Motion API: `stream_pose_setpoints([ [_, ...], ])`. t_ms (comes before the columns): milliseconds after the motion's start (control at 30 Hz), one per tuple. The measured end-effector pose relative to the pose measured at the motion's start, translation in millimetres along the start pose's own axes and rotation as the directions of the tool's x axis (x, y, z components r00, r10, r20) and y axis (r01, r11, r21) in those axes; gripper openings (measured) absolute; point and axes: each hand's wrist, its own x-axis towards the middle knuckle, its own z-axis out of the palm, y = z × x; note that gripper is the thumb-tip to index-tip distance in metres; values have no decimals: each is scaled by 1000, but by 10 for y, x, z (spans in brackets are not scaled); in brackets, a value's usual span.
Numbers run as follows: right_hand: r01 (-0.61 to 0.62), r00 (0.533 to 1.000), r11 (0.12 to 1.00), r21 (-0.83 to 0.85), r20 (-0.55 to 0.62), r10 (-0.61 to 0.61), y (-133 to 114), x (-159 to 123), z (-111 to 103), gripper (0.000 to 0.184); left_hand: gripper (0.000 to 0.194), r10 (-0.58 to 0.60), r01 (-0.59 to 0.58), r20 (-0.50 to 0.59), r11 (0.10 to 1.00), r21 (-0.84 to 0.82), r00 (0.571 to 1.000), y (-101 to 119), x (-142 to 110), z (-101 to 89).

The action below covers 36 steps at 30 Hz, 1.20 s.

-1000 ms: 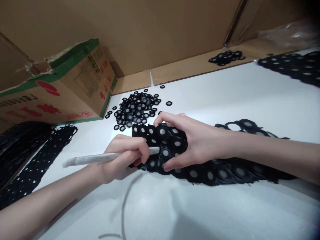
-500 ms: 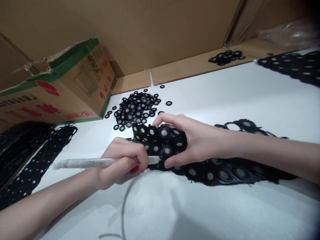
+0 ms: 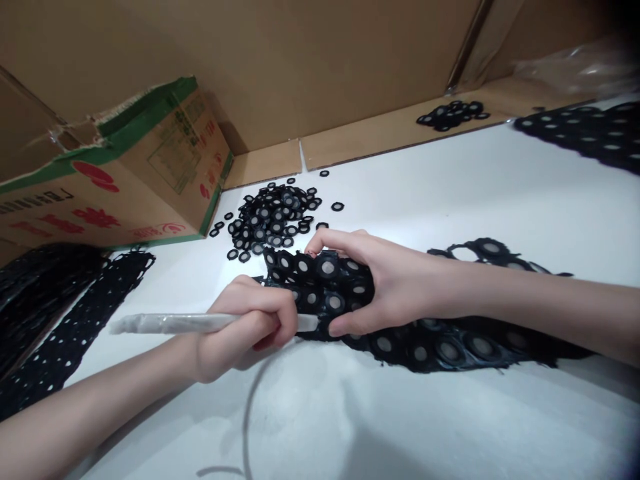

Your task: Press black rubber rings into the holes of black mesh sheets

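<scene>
My left hand (image 3: 247, 323) is closed round a slim whitish stick-like tool (image 3: 167, 324) that looks wrapped in clear film. Its flat pale tip meets the folded front of a black rubbery sheet (image 3: 385, 345) set with grey-centred rings. From the other side my right hand (image 3: 380, 277) grips that sheet, thumb in front and fingers behind, bending part of it up off the white table. The sheet's remainder lies flat under my right wrist. Behind my hands is a pile of loose black rings (image 3: 273, 217) with grey centres.
A cardboard box (image 3: 165, 167) with green edges stands at the left. Near it lie dark perforated strips (image 3: 85, 327). Along the back cardboard (image 3: 370, 133) sits a smaller ring pile (image 3: 453, 115); another ringed sheet (image 3: 590, 133) lies far right. A thin cord-like line (image 3: 246, 420) crosses the table front.
Both hands keep nearly the same place and hold. The tool and the sheet's folded edge have shifted only very slightly.
</scene>
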Motion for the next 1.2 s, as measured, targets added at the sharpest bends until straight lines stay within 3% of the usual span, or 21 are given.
stream_pose_setpoints([
  [133,6,1000,1000,6,0,-6,-1,1,6,67,24,-64,64,19,998,-6,998,10,19,-13],
  [467,35,999,999,24,9,-35,8,9,0,65,23,-66,75,157,996,-48,985,-22,77,-48],
  [800,30,999,1000,-1,18,-30,-6,0,-9,65,22,-91,104,183,993,-60,979,-16,86,-50],
  [1067,96,995,994,60,-12,-96,6,11,-33,59,21,-157,154,6,959,-239,988,-8,41,-31],
  [1200,181,982,981,67,38,-184,25,10,-98,53,20,-133,60,-212,946,-319,968,-6,42,-26],
])
